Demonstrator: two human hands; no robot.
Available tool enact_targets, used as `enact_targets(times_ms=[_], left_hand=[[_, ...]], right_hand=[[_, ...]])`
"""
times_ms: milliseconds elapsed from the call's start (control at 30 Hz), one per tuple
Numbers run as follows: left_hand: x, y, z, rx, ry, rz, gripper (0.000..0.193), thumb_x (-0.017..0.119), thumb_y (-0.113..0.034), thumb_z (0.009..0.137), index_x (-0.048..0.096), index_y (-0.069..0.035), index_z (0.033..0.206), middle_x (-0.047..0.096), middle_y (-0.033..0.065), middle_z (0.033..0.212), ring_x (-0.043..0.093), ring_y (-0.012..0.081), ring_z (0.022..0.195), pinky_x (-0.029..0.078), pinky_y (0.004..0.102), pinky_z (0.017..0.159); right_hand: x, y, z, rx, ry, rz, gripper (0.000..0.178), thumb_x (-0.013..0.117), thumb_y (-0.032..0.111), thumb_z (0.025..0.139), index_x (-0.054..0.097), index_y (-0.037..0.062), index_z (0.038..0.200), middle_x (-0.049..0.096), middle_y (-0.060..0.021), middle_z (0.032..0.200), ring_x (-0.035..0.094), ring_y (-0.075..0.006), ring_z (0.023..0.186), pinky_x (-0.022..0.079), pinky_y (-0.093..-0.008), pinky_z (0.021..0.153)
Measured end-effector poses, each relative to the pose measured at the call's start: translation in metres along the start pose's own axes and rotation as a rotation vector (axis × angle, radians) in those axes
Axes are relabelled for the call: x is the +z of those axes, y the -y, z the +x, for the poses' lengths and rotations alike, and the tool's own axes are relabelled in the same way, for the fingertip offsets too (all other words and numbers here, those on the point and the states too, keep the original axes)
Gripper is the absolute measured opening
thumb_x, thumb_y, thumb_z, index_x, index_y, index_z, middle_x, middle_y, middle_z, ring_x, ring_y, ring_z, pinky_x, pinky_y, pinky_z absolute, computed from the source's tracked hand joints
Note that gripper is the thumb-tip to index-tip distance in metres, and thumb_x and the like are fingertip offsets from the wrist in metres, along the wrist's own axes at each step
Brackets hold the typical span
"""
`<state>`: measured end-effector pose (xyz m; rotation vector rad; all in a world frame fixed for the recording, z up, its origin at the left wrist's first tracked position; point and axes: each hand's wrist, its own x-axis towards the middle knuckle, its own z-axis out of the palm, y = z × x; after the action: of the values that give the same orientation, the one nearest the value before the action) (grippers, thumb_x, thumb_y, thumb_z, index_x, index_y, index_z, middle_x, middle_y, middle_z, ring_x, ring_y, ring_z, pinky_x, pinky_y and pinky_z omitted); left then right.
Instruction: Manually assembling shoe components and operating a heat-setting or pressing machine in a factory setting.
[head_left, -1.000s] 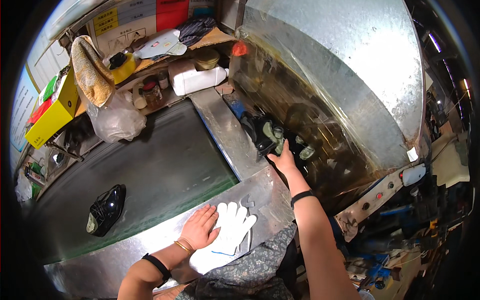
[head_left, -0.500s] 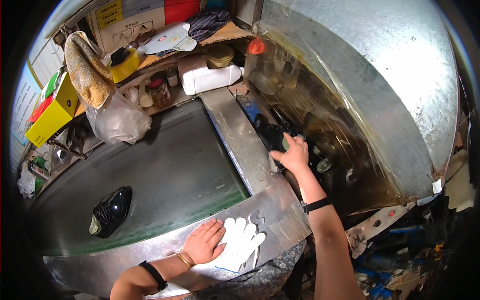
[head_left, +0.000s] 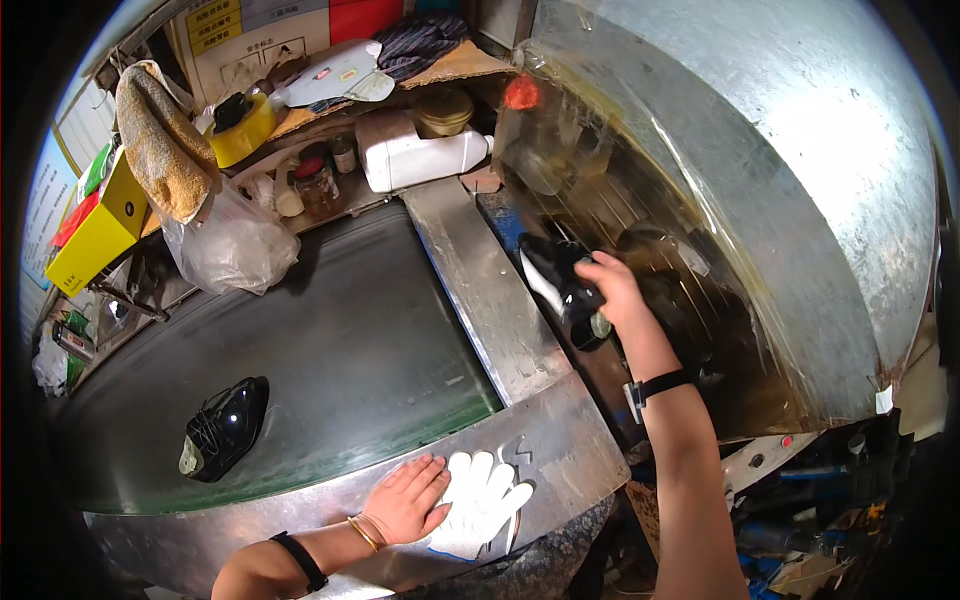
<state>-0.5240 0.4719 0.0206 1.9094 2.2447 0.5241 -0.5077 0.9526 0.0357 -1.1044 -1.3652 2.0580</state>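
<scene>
My right hand [head_left: 615, 290] is closed around a glossy black shoe [head_left: 563, 285], held tilted over the trough right of the metal divider. A white strip shows along the shoe's left side. My left hand [head_left: 405, 500] lies flat on the metal edge [head_left: 340, 500], fingers stretched, beside a white knitted glove [head_left: 480, 505] that it touches or nearly touches. Another glossy black lace-up shoe [head_left: 228, 428] rests on the dark belt [head_left: 350, 350], a pale piece showing at its opening. Just below my right hand, a dark item with a pale end [head_left: 592, 332] is partly hidden.
A metal strip [head_left: 490, 290] divides belt from trough. Clear plastic sheeting [head_left: 690, 230] and a large metal hood [head_left: 800, 150] bound the right. Behind the belt stand a white jug [head_left: 415, 150], jars [head_left: 315, 185] and a hanging plastic bag [head_left: 230, 245]. A yellow box [head_left: 95, 240] sits left.
My right hand, earlier reaching down into the trough, now has the black shoe in its grip, lifted and turned. My left hand stays flat by the glove. The view has shifted slightly.
</scene>
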Motion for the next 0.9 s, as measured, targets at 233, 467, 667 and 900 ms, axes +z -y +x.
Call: enact_targets(times_ms=[233, 467, 667, 900], left_hand=[[0.002, -0.003, 0.009, 0.029, -0.011, -0.022, 0.047, 0.066, -0.035, 0.087, 0.064, -0.007, 0.124, 0.058, 0.0129, 0.136, 0.053, 0.0307, 0.129, 0.044, 0.0438, 0.106], [0.003, 0.003, 0.003, 0.019, -0.034, -0.074, 0.046, 0.066, -0.035, 0.088, 0.064, -0.006, 0.123, 0.058, 0.0135, 0.135, 0.054, 0.0306, 0.128, 0.044, 0.0436, 0.105], [0.003, 0.002, 0.007, 0.037, -0.015, -0.064, 0.047, 0.065, -0.035, 0.088, 0.063, -0.006, 0.124, 0.057, 0.0138, 0.136, 0.052, 0.0322, 0.129, 0.044, 0.0458, 0.105], [0.002, 0.002, 0.001, 0.021, -0.002, -0.031, 0.047, 0.066, -0.035, 0.087, 0.063, -0.006, 0.124, 0.057, 0.0141, 0.136, 0.051, 0.032, 0.13, 0.044, 0.0456, 0.105]], right_hand=[[0.024, 0.003, 0.075, -0.681, -0.395, -0.639, 0.071, 0.079, 0.025, 0.081, 0.049, 0.0007, 0.14, 0.036, -0.0264, 0.152, 0.039, -0.0356, 0.14, 0.032, -0.0394, 0.114], [0.009, -0.02, 0.027, -0.75, -0.078, -1.338, 0.059, 0.08, 0.025, 0.074, 0.062, 0.0098, 0.128, 0.034, -0.0235, 0.153, 0.037, -0.0414, 0.138, 0.036, -0.0464, 0.112], [-0.06, -0.075, -0.018, -0.616, -0.43, -1.127, 0.094, 0.079, 0.025, 0.075, 0.027, 0.0092, 0.151, 0.058, -0.0302, 0.127, 0.054, -0.0434, 0.122, 0.043, -0.0471, 0.104], [-0.006, -0.041, -0.003, -0.074, -0.458, -1.065, 0.104, 0.074, 0.032, 0.075, 0.013, 0.0106, 0.156, 0.061, -0.0309, 0.124, 0.058, -0.0435, 0.117, 0.046, -0.0453, 0.1]])
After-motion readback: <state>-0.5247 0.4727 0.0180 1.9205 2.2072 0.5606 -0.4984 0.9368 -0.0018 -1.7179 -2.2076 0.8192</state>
